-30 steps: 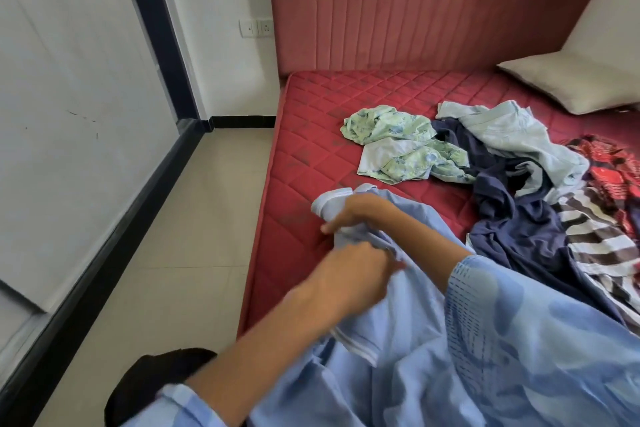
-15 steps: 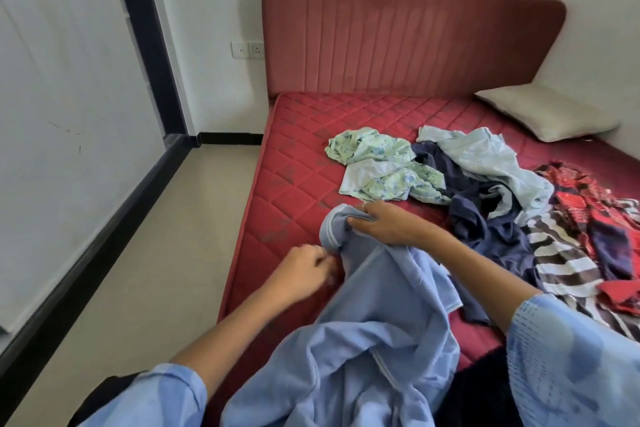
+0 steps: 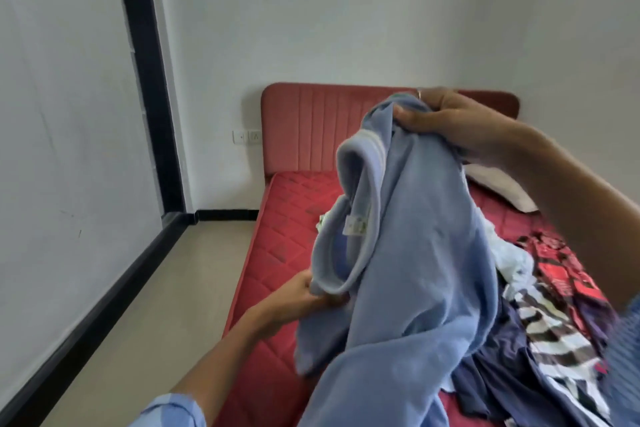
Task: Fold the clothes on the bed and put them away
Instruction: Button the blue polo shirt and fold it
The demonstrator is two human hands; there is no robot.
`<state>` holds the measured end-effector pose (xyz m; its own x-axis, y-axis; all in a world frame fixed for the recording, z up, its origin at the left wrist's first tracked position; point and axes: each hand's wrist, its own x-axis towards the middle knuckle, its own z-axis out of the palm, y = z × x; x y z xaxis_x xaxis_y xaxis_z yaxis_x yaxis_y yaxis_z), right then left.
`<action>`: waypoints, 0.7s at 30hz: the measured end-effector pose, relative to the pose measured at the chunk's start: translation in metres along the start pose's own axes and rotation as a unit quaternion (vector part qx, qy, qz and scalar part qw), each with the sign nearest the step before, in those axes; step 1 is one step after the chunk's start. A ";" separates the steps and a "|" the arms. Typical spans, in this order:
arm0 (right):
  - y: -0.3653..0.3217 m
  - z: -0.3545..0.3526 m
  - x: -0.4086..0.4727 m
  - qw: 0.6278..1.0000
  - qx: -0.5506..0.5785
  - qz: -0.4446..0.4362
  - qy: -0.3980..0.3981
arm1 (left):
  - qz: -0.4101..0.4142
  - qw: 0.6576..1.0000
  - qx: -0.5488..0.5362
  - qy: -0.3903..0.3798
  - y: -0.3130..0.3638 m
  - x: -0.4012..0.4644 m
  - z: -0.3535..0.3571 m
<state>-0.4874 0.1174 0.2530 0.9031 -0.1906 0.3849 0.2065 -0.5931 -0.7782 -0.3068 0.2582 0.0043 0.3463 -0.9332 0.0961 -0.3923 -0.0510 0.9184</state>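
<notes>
A: How will that light-blue shirt (image 3: pixel 426 253) handle?

B: Soft and limp, light, I judge; it sags wherever it isn't held. Best taken at the shoulder seams either side of the collar.

A: Where is it?

B: Lifted above the bed (image 3: pixel 277 253), its tail trailing down toward the clothes pile (image 3: pixel 554 305). The right hand (image 3: pixel 446 121) has its fingers curled, gripping a bunch of cloth at the top. The left hand (image 3: pixel 298 291), lower, pinches the fabric just beneath the collar loop.

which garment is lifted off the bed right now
The light blue shirt, gripped by both hands; the navy, striped and red garments lie on the mattress.
</notes>
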 end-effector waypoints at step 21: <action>-0.008 -0.099 0.017 0.658 -0.690 0.018 0.300 | 0.241 0.758 0.434 0.423 0.223 0.009 -0.174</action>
<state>-0.5106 0.0413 0.3151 0.5016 -0.2524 0.8275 -0.7235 -0.6468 0.2412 -0.2427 0.3003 0.2770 0.2630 -0.3746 0.8891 -0.9327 -0.3344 0.1350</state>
